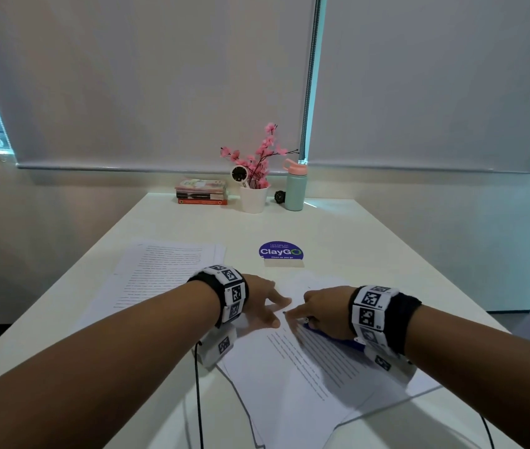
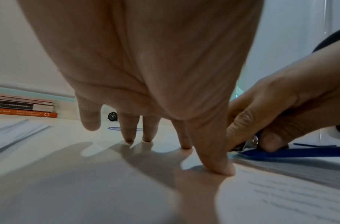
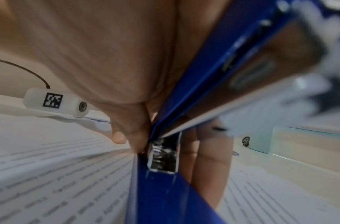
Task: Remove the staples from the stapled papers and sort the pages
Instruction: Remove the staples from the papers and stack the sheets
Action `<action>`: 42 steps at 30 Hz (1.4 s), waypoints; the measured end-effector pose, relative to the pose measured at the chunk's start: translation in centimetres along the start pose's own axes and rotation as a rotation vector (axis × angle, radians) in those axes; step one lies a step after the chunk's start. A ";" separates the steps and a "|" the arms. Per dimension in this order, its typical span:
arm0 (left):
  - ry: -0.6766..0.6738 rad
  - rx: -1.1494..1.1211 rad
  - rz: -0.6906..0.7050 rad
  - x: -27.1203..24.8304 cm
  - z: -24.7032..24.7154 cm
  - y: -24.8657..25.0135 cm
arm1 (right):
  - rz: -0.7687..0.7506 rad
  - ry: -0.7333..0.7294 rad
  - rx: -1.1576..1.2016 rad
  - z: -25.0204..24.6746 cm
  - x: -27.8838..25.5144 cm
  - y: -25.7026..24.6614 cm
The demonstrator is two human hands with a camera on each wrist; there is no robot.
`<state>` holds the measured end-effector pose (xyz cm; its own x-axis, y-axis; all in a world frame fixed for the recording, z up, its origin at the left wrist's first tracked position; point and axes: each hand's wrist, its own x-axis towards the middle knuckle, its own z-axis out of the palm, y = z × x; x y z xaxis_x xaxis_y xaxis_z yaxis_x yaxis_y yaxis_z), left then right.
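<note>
A stapled set of printed pages (image 1: 305, 367) lies slanted on the table in front of me. My left hand (image 1: 265, 301) presses its spread fingertips (image 2: 220, 168) flat on the paper near the top corner. My right hand (image 1: 321, 307) grips a blue stapler-like staple remover (image 1: 331, 337), its metal tip (image 2: 249, 144) down at the page corner beside my left thumb. In the right wrist view the blue tool (image 3: 165, 181) runs along my palm, fingers curled round it. A separate pile of loose pages (image 1: 163, 270) lies at the left.
A purple ClayGo sticker (image 1: 280, 252) sits mid-table. At the far edge stand a stack of books (image 1: 201, 192), a white pot of pink flowers (image 1: 253, 197), a small black clock (image 1: 279, 196) and a mint bottle (image 1: 295, 186). Wrist cables hang near the table's front.
</note>
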<state>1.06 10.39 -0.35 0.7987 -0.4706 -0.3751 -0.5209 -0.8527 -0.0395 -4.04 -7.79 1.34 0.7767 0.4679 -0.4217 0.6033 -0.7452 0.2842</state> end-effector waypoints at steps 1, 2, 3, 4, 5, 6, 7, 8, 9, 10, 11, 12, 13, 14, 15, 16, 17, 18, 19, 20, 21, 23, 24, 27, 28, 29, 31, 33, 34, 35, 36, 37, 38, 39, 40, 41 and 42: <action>0.003 -0.001 0.004 -0.1 0.1 0.0 | 0.013 0.010 0.003 0.1 0.3 -0.2; 0.005 -0.004 0.008 -0.2 0.1 0.0 | 0.022 0.026 0.010 0.2 0.5 -0.4; 0.007 -0.009 0.013 -0.3 0.2 0.1 | 0.033 0.041 0.019 0.3 0.7 -0.5; 0.009 -0.018 0.019 -0.4 0.2 0.1 | 0.043 0.053 0.027 0.4 0.8 -0.5; 0.011 -0.025 0.025 -0.5 0.2 0.1 | 0.059 0.068 0.039 0.7 1.0 -0.6; 0.012 -0.031 0.030 -0.6 0.2 0.1 | 0.071 0.087 0.048 0.9 1.0 -0.8; 0.013 -0.033 0.034 -0.7 0.2 0.2 | 0.076 0.114 0.056 1.1 1.0 -0.9; 0.015 -0.034 0.035 -0.7 0.1 0.2 | 0.078 0.140 0.060 1.2 1.0 -1.1; 0.017 -0.032 0.028 -0.7 0.1 0.1 | 0.076 0.153 0.056 1.3 1.0 -1.2; 0.019 -0.029 0.019 -0.6 0.1 0.1 | 0.070 0.156 0.045 1.3 1.0 -1.3; 0.021 -0.021 0.010 -0.5 0.1 0.1 | 0.058 0.160 0.029 1.2 1.0 -1.2; 0.022 -0.012 0.005 -0.3 0.0 0.0 | 0.044 0.165 0.013 1.2 1.0 -1.2; 0.017 -0.003 0.003 -0.2 -0.1 0.0 | 0.034 0.167 -0.002 1.1 1.1 -1.1; 0.011 0.007 0.005 0.0 -0.3 0.0 | 0.035 0.163 -0.023 1.1 1.3 -1.1; 0.004 0.016 0.008 0.1 -0.5 0.1 | 0.040 0.165 -0.042 1.2 1.5 -1.1; 0.000 0.019 0.013 0.3 -0.7 0.2 | 0.046 0.166 -0.056 1.2 1.5 -1.1; -0.002 0.019 0.017 0.4 -0.8 0.2 | 0.049 0.165 -0.062 1.2 1.6 -1.2; -0.001 0.017 0.018 0.6 -0.8 0.3 | 0.054 0.162 -0.068 1.1 1.5 -1.4; 0.001 0.017 0.012 0.6 -0.8 0.3 | 0.057 0.164 -0.074 1.0 1.4 -1.5; 0.005 0.014 0.005 0.7 -0.7 0.2 | 0.058 0.165 -0.080 1.0 1.4 -1.5; 0.008 0.006 -0.001 0.8 -0.6 0.2 | 0.054 0.170 -0.075 1.0 1.3 -1.5; 0.013 -0.013 -0.004 0.7 -0.6 0.2 | 0.046 0.176 -0.050 0.9 1.4 -1.3; 0.016 -0.021 -0.006 0.6 -0.6 0.3 | 0.041 0.181 -0.027 0.7 1.4 -1.3; 0.037 -0.074 -0.012 0.3 -0.5 0.2 | -0.011 0.204 0.048 -0.3 1.7 -1.2; 0.044 -0.088 -0.012 0.2 -0.5 0.2 | -0.028 0.212 0.051 -0.6 1.8 -1.3; 0.048 -0.100 -0.008 0.1 -0.4 0.1 | -0.035 0.219 0.050 -0.6 1.9 -1.3; 0.063 -0.118 -0.004 -0.2 -0.5 0.2 | -0.032 0.226 0.066 -0.5 1.9 -0.9; 0.100 -0.082 -0.029 -0.5 -0.8 0.4 | -0.007 0.246 0.082 -0.1 1.6 -0.2; 0.130 -0.056 -0.046 -0.6 -0.8 0.6 | 0.011 0.261 0.107 -0.1 1.1 0.2; 0.167 -0.046 -0.063 -0.7 -1.0 0.8 | 0.032 0.287 0.151 -0.1 0.6 0.6; 0.211 -0.072 -0.073 -0.9 -1.2 0.8 | 0.058 0.309 0.204 -0.1 0.0 0.9; 0.240 -0.142 -0.080 -1.2 -1.5 0.7 | 0.088 0.318 0.252 -0.1 -0.6 1.2; 0.249 -0.253 -0.082 -1.5 -1.8 0.6 | 0.117 0.321 0.286 -0.2 -1.3 1.4; 0.245 -0.374 -0.070 -1.8 -2.2 0.5 | 0.140 0.322 0.303 -0.2 -1.8 1.7; 0.241 -0.473 -0.045 -2.2 -2.5 0.4 | 0.153 0.328 0.309 -0.2 -2.4 1.9; 0.243 -0.542 -0.019 -2.5 -2.8 0.4 | 0.158 0.333 0.303 -0.2 -2.8 2.0; 0.252 -0.591 0.005 -2.7 -2.9 0.5 | 0.157 0.341 0.280 -0.3 -3.2 2.0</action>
<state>-0.50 10.55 3.35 0.8803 -0.4528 -0.1416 -0.3289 -0.7976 0.5057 -5.25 -10.63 3.47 0.8980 0.4340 -0.0719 0.4382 -0.8969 0.0589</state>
